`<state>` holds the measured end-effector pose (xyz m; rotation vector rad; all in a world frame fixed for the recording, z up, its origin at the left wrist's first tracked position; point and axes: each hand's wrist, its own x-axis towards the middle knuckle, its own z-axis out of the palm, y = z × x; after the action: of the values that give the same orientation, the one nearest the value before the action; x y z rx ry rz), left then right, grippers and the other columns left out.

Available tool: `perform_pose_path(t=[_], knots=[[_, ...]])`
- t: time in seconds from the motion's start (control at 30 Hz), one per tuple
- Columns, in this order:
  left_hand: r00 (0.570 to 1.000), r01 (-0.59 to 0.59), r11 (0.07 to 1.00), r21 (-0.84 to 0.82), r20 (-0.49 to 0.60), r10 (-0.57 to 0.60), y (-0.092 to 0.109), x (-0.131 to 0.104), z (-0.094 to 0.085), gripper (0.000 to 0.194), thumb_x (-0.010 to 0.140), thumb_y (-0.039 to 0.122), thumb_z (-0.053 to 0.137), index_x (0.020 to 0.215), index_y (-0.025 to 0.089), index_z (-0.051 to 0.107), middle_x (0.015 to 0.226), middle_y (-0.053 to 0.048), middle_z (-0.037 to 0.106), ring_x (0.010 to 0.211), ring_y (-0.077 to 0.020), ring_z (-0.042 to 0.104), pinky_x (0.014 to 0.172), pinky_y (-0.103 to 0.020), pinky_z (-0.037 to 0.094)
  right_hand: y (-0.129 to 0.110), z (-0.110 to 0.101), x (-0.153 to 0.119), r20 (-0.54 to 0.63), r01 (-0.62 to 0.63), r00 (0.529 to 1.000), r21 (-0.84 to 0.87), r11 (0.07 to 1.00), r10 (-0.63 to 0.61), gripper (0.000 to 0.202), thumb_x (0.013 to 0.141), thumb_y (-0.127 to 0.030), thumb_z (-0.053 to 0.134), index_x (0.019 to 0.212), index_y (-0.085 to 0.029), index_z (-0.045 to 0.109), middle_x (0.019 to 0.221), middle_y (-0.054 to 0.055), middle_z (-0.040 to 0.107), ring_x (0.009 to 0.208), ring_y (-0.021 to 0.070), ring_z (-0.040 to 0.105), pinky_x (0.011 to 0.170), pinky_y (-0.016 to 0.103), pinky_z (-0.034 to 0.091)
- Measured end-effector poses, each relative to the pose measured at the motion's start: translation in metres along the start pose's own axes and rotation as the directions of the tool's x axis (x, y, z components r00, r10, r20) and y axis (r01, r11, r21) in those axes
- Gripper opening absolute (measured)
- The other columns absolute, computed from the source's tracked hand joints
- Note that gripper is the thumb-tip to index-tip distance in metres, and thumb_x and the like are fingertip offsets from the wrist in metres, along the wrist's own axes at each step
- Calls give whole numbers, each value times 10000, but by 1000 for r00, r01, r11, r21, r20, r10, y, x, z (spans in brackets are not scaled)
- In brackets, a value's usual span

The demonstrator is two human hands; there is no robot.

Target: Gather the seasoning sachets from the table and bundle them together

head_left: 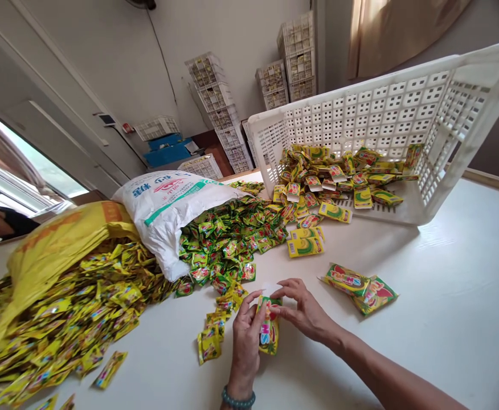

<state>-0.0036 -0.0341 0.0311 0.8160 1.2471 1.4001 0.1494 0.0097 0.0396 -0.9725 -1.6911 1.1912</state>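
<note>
My left hand (245, 344), with a beaded bracelet at the wrist, grips the side of a small green, yellow and red printed packet (270, 337). The packet is held lengthwise just above the white table (330, 364). Fingers of my right hand (303, 313) are closed at the packet's far end, which they partly cover. To the right lie larger fruit-printed packets (377, 295), overlapping each other. Small yellow sachets (209, 344) form a loose row left of my left hand. Beyond my hands are flat yellow cartons (305, 246).
A white plastic basket (440, 188) lies tipped toward me, with many small yellow cartons (363, 197) spilling out. At left, a white sack (168, 196) and a yellow sack (70, 228) spill green sachets (219, 239) and yellow sachets (82, 302). Stacked crates (224, 114) stand behind.
</note>
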Motion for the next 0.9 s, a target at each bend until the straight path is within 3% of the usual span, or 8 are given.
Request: perform_pose_path(t=[0.2, 0.3, 0.43, 0.5, 0.57, 0.67, 0.8, 0.9], knots=[[995, -13, 995, -96, -103, 3, 2, 3, 1, 538, 690, 361, 774, 1162, 221, 555, 941, -53, 726, 834, -201, 698, 703, -261, 515, 8, 9, 0, -36, -112, 992, 238, 965, 124, 405, 740, -504, 708, 1015, -213, 649, 996, 59, 647, 876, 202, 583, 730, 304, 461], [998, -7, 997, -79, -56, 3, 3, 2, 0, 474, 701, 360, 770, 1110, 218, 576, 956, -54, 720, 866, -203, 690, 715, -259, 512, 14, 17, 0, 17, -110, 994, 276, 955, 110, 331, 783, -505, 651, 879, -189, 673, 836, 35, 632, 767, 174, 563, 678, 279, 444], [1000, -17, 1000, -11, 0, 16, 2, 1, -2, 379, 713, 367, 766, 1011, 203, 598, 903, -43, 714, 842, -196, 681, 706, -252, 505, 19, 22, 0, 36, -158, 988, 231, 960, 153, 398, 777, -556, 618, 667, -173, 607, 636, -7, 528, 623, 139, 465, 575, 257, 375], [1000, -26, 999, 25, 13, 26, 1, 1, -3, 369, 721, 369, 761, 1003, 198, 597, 861, -33, 709, 804, -184, 677, 705, -252, 504, 18, 20, 0, 42, -179, 984, 235, 955, 174, 389, 776, -545, 619, 670, -172, 599, 607, -19, 508, 602, 131, 444, 562, 252, 357], [999, -27, 999, 42, 31, 26, 2, 2, -4, 354, 729, 368, 754, 996, 197, 596, 842, -26, 703, 776, -171, 668, 701, -249, 503, 14, 16, 0, 27, -179, 984, 258, 949, 178, 311, 768, -481, 654, 833, -177, 628, 597, -43, 498, 588, 126, 442, 560, 245, 351], [999, -11, 1000, 21, 49, 10, 3, 3, -4, 333, 730, 362, 752, 971, 193, 596, 844, -23, 700, 763, -162, 660, 698, -246, 502, 8, 11, 0, 61, -191, 982, 328, 925, 181, 385, 738, -429, 703, 1024, -190, 607, 626, -57, 531, 597, 126, 478, 576, 240, 374], [999, 12, 999, -36, 46, -10, 6, 1, -3, 356, 719, 333, 764, 973, 216, 543, 820, -4, 702, 746, -161, 669, 690, -247, 500, 4, 9, 0, 58, -120, 992, 217, 969, 110, 295, 764, -463, 686, 834, -177, 666, 734, -1, 633, 673, 142, 535, 647, 257, 415], [1000, 29, 996, -82, 11, -28, 8, 0, -2, 410, 708, 311, 775, 991, 247, 485, 800, 18, 709, 701, -150, 673, 653, -234, 496, 1, 8, 0, 50, -45, 998, 132, 990, 39, 274, 780, -455, 685, 818, -183, 685, 780, 15, 676, 727, 155, 566, 660, 255, 413]])
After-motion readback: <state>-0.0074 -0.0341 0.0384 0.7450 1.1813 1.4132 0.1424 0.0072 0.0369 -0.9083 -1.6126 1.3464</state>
